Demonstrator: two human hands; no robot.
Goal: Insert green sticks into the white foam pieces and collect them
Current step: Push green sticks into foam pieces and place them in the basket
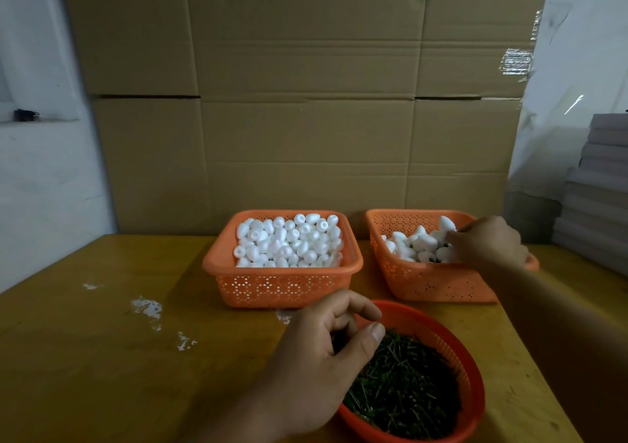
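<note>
My left hand [326, 351] hovers over the near rim of the round basket [474, 371], thumb and fingers curled narrow; I cannot tell if it holds a stick. The sticks [404, 388], a dark green tangle with no shared axis, lie just right of it. My right hand [489, 242] reaches into the right basket [428, 283], touching finished foam [421, 242]; its grip is hidden. Plain foam [289, 242] fills the left basket [282, 286] on the counter [102, 357].

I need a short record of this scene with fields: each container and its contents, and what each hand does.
left basket: full of white foam pieces
right basket: tilted, holds fewer foam pieces
round basket: green sticks
left hand: over the round basket, fingers curled; grip unclear
right hand: reaches into the right basket
surface: yellow table
</note>
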